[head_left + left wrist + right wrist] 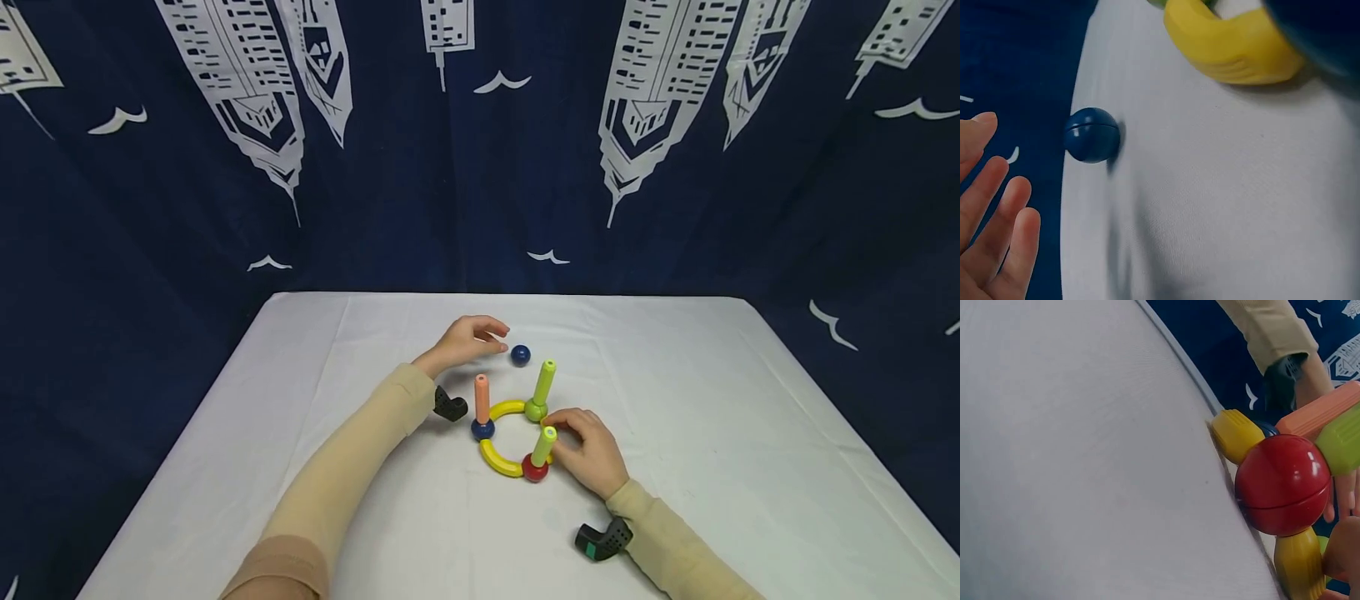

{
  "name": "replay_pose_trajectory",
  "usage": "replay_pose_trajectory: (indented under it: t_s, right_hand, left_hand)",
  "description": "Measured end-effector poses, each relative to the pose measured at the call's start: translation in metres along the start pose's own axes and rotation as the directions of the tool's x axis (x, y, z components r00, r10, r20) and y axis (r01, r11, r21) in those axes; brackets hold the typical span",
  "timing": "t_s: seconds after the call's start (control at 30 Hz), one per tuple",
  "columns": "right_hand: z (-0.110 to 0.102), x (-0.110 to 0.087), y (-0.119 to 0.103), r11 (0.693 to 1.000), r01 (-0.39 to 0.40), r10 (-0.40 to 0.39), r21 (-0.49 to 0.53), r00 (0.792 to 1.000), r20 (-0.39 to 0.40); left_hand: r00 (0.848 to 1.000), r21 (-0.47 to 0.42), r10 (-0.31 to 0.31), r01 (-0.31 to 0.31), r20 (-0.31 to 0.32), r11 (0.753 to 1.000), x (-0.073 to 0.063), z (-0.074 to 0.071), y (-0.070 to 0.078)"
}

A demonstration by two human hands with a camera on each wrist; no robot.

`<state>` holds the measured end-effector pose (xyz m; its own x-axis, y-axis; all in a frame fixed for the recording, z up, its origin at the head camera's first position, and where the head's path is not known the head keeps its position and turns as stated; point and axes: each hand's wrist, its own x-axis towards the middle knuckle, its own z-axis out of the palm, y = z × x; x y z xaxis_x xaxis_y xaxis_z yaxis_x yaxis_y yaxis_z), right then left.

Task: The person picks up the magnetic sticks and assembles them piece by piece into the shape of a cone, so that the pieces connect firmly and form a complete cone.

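My left hand hovers just left of a loose blue ball, fingers loosely bent with a small gap to it. The left wrist view shows the fingertips apart from that ball. Nearer stands a ring of yellow curved rods joined by a red ball, a green ball and another blue ball. An orange stick rises from the blue one; light green sticks rise from the other two. My right hand pinches the ring's right-hand yellow rod, partly hidden by the fingers.
A white cloth covers the table, whose far edge runs behind the loose ball. Behind it hangs a dark blue curtain with pale building prints. Black wrist cameras sit at both wrists, the left one close beside the orange stick.
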<state>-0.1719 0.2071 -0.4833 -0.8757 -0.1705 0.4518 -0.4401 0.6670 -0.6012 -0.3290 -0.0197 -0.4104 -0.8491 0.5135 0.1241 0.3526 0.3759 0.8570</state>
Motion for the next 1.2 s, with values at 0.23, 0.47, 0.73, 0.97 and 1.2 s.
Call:
replay_pose_trajectory:
  t_s: [0.23,0.47,0.73,0.97,1.2]
  right_hand:
    - [0.004,-0.002,0.003,1.000,0.030,-0.030,0.006,0.999,-0.028]
    - [0.003,-0.001,0.002,1.000,0.001,-0.001,0.014,1.000,-0.002]
    - [0.001,0.001,-0.001,1.000,-0.008,0.008,0.023,1.000,0.006]
    - [0.000,0.001,-0.002,0.999,-0.031,0.031,0.025,0.999,0.010]
    - [-0.002,0.000,-0.001,0.998,-0.053,0.053,0.022,0.999,0.008]
  left_hand:
    - [0.995,-0.050,-0.089,0.091,0.034,0.995,0.014,0.011,-0.002]
    - [0.991,-0.023,-0.117,0.118,0.059,0.993,0.016,0.023,-0.002]
    - [0.988,0.094,-0.120,0.110,0.102,0.989,0.020,0.032,-0.006]
    - [0.992,0.094,-0.110,0.103,0.066,0.990,0.017,0.034,-0.010]
    - [0.996,0.041,-0.083,0.082,0.033,0.996,0.007,0.034,-0.015]
